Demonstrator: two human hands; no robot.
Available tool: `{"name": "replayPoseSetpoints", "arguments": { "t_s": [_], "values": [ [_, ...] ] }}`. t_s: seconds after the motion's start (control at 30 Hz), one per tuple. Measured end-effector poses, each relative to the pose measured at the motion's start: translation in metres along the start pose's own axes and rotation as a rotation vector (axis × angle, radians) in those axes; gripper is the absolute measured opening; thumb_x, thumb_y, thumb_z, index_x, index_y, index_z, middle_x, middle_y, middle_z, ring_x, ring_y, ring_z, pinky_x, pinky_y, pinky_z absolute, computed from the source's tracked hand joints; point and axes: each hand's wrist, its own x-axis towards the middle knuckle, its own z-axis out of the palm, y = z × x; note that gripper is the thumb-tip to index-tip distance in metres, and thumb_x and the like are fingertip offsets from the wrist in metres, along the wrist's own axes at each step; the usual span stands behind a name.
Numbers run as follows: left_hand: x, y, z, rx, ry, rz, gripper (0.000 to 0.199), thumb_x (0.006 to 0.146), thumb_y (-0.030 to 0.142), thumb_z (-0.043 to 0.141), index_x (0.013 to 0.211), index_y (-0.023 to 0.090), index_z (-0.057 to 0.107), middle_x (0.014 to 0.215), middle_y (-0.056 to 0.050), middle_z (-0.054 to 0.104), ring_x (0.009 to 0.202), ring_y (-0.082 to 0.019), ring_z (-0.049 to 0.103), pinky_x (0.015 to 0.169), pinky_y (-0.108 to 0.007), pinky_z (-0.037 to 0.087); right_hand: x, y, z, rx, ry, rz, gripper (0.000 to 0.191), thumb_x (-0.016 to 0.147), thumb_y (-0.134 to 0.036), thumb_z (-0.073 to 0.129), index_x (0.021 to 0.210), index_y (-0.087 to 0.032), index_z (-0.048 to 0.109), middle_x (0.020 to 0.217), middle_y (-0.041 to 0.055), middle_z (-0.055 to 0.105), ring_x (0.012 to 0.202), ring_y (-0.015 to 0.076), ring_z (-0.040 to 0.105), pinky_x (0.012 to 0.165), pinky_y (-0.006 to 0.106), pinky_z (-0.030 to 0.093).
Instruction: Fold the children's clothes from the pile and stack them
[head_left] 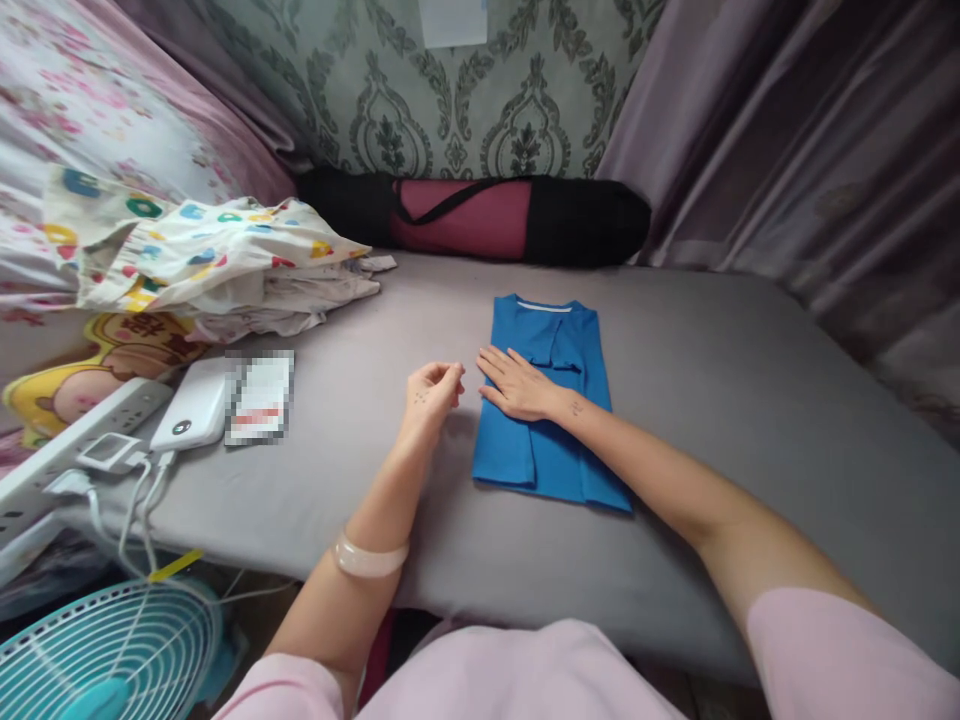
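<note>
Right hand point(516, 385) down flat, fingers slightly spread, palm on the folded blue shirt point(501, 450), which lies on the grey sheet point(697, 390) with its neckline pointing away from the person! Just beside its left edge, the left hand point(435, 390) hangs curled, thumb and fingertips drawn together (a pale bangle point(371, 560) rides that forearm), and beyond lies a long black-and-maroon bag point(469, 222).

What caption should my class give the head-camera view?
Right hand flat on folded blue top, left hand beside it.
</note>
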Motion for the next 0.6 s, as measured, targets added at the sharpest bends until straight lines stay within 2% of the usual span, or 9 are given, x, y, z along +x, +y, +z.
{"name": "replayPoseSetpoints", "arguments": {
  "t_s": [0.27,0.43,0.6],
  "values": [
    [0.002,-0.005,0.000,-0.002,-0.016,-0.002,0.029,0.066,0.041,0.065,0.073,0.013,0.062,0.050,0.004,0.053,0.036,-0.004,0.038,0.039,-0.019,0.025,-0.050,-0.051,-0.006,0.123,-0.098,-0.121,0.065,0.098,-0.047,0.026,0.149,-0.007,0.028,0.157,0.0150,0.019,0.146,0.0249,0.009,0.119,0.047,0.008],
    [-0.001,-0.002,0.002,0.005,-0.023,-0.018,0.027,0.065,0.039,0.065,0.071,0.013,0.061,0.049,0.004,0.052,0.036,-0.004,0.038,0.039,-0.018,0.024,-0.083,-0.082,-0.010,0.181,-0.085,-0.181,0.064,0.097,-0.044,0.032,0.150,-0.008,0.024,0.157,0.0149,0.020,0.146,0.0239,0.012,0.119,0.046,0.009],
    [-0.003,-0.001,0.002,0.024,-0.047,-0.018,0.028,0.066,0.040,0.065,0.073,0.013,0.062,0.050,0.004,0.052,0.036,-0.004,0.038,0.038,-0.018,0.023,-0.113,-0.110,-0.015,0.236,-0.059,-0.234,0.065,0.095,-0.044,0.040,0.149,-0.010,0.029,0.156,0.0145,0.023,0.146,0.0239,0.012,0.120,0.044,0.009]
  ]
}}
